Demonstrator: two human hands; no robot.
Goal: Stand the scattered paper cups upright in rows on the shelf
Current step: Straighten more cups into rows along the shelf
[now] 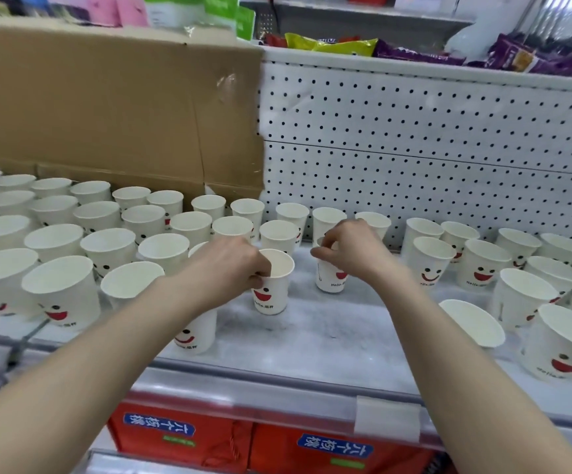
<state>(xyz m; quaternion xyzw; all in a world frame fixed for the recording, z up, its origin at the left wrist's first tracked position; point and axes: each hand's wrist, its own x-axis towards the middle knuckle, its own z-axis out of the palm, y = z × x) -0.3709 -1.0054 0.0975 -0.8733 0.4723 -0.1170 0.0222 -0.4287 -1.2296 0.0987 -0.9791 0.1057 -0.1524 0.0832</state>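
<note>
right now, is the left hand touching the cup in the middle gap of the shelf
Touching. The head view shows the left hand pinching the cup at its rim.

At the back left we see a brown cardboard sheet (pixel 106 107) standing upright, its right edge ragged, just beside a white pegboard panel (pixel 431 138) dotted with small holes. Above the panel we make out a yellow snack bag (pixel 332 46) and purple packets (pixel 530 59). Above the cardboard are pink packages (pixel 116 8) and green-and-white packages (pixel 192 10). Low in front we find red packs (pixel 181 436) with blue labels and a blank tag holder (pixel 387 419).
</note>
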